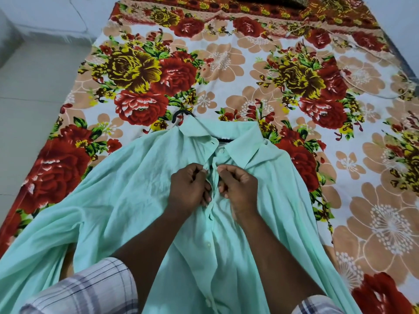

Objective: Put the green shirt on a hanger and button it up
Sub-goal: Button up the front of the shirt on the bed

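You are looking down at a thin, mint-green cotton button-up shirt [127, 200] spread face-up on a bed covered with a bold floral bedsheet [249, 75] of red and yellow roses. The collar points away from you and the sleeves trail toward the near corners. A black plastic hanger [181, 115] is already inside the shirt — its hook pokes out past the collar, and a dark strip of its bar shows in the neck opening.

Your left hand [189, 189] is curled nearly shut, pinching the left edge of the front placket between thumb and fingers. Your right hand [240, 189] is likewise almost closed, pinching the opposite edge just beside it. The two hands sit close together, a little below the collar, drawing the two edges toward each other.

A small pale collar button [221, 151] lies above your hands, and it looks undone. More buttons run down the placket toward you; whether they are fastened is hard to tell.

Expect the fabric to be light, soft and floppy. It creases and slides easily, so it will not hold its shape while you work. The best grip is likely right at the placket, close beside each button and its hole, keeping the cloth taut between finger and thumb. Pulling hard could drag the shirt off the hanger's shoulders.
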